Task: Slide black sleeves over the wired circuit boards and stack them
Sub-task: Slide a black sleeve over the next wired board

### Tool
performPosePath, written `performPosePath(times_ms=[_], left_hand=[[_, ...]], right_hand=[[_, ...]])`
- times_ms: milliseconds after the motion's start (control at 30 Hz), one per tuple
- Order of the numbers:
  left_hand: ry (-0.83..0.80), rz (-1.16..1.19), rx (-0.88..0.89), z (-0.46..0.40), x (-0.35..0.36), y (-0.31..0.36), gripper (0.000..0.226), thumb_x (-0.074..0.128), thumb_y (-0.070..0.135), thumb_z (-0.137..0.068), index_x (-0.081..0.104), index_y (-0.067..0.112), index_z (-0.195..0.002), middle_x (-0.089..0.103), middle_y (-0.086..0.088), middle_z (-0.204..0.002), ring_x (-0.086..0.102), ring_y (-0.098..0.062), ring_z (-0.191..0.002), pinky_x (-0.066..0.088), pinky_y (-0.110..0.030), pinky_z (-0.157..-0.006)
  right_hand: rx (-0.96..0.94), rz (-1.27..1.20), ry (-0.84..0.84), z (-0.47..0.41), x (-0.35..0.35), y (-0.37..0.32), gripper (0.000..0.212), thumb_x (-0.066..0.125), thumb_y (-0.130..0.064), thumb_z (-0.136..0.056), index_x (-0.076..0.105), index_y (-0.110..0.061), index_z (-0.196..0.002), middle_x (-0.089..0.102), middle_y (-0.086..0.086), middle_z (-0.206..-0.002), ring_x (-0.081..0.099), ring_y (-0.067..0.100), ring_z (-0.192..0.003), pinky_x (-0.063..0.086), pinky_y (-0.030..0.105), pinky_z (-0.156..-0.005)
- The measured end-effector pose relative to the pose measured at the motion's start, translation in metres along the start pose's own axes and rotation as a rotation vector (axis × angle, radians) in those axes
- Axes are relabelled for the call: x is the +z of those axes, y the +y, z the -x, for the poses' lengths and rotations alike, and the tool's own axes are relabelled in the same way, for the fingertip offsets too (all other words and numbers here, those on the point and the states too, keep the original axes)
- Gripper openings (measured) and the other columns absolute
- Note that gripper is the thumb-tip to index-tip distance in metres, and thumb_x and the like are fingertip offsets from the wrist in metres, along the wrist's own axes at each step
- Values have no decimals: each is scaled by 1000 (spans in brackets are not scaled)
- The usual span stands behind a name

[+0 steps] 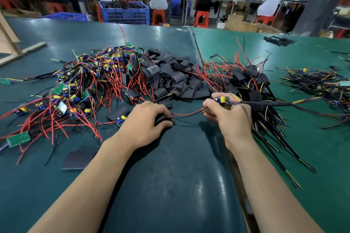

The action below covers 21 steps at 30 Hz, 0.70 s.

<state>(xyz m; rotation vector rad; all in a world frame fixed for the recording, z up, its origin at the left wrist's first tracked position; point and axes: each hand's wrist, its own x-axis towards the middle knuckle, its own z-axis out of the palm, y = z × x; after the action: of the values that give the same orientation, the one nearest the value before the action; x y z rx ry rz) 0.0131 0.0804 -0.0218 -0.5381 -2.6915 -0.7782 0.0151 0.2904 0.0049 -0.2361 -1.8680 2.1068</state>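
My right hand (230,119) pinches a small wired circuit board (222,99) with a yellow capacitor; its red and black wires (189,114) run left toward my left hand (146,123). My left hand curls over a black sleeve (164,119) on the green table, the wire ends meeting it. A heap of empty black sleeves (170,79) lies behind my hands. Bare wired boards (79,89) are piled at the left. Sleeved boards (248,85) are stacked at the right, beside my right hand.
A flat black sleeve (78,160) and a loose green board (18,139) lie near left. More wired boards (322,85) sit far right. A table seam (197,51) splits two green mats. Seated workers, blue crates (125,12) and red stools stand beyond the far edge.
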Motion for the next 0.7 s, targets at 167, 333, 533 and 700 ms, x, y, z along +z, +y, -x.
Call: performPosePath(times_ms=[167,333,533,700], left_hand=[[55,19,-5,3,-4,2,27,78,33,-81,69,25,-106,67,15,-97,60,-15,-94,44,-28,-83],[98,59,-21,6,-5,6,34,81,28,-77,68,26,-109,70,15,-100,64,-9,-95,50,-31,-89],[139,175,-76,6,-6,8,31,79,21,-77,68,31,-104,68,25,-88,65,1,-84,54,-30,-86],[208,290,-76,5,-4,9,31,80,11,-77,68,24,-103,69,16,-93,66,-2,-85,54,-27,-87]], right_hand=[[31,0,-8,-1,-1,2,11,73,4,-81,67,-4,-84,69,28,-83,67,24,-68,56,22,-55],[171,-149,-62,-2,-2,1,23,70,15,-80,63,-6,-87,61,14,-83,64,28,-70,57,21,-57],[181,-177,-39,-2,-1,-1,22,69,14,-80,63,-7,-83,61,10,-76,64,21,-61,56,22,-53],[163,-211,-12,-2,-3,-3,21,68,13,-82,63,-6,-87,61,11,-73,64,21,-60,56,24,-53]])
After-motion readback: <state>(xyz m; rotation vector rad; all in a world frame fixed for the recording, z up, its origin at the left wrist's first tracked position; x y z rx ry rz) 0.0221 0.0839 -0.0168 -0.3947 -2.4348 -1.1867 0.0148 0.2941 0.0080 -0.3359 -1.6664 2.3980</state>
